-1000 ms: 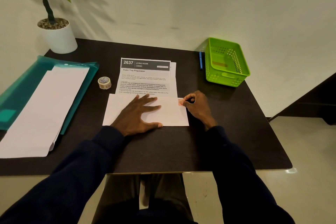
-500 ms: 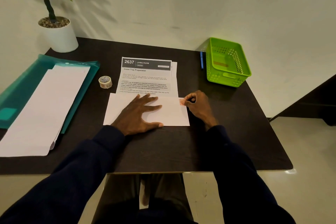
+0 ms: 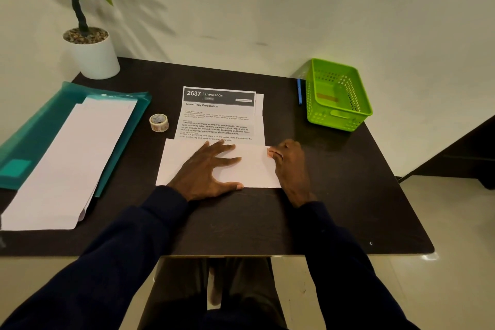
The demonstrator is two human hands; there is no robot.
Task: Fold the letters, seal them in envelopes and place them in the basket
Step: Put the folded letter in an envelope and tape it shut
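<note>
The left hand [image 3: 206, 169] lies spread flat on the white envelope [image 3: 254, 171] at the table's centre. The right hand [image 3: 290, 163] has its fingertips curled, pinching a reddish tab [image 3: 270, 153] at the envelope's 3 o'clock edge; it is likely tape, though too small to be sure. If the flat hand eases, the envelope could skid and the tab wrinkle or land crooked. Printed letters [image 3: 218, 118] lie at 12 o'clock and the green basket [image 3: 334, 119] at 2. The dark table [image 3: 334, 195] meets a pale wall, with a tape roll [image 3: 159, 122] at 10, a teal folder [image 3: 40, 126] at 9 and a potted plant [image 3: 93, 56] at 11.
</note>
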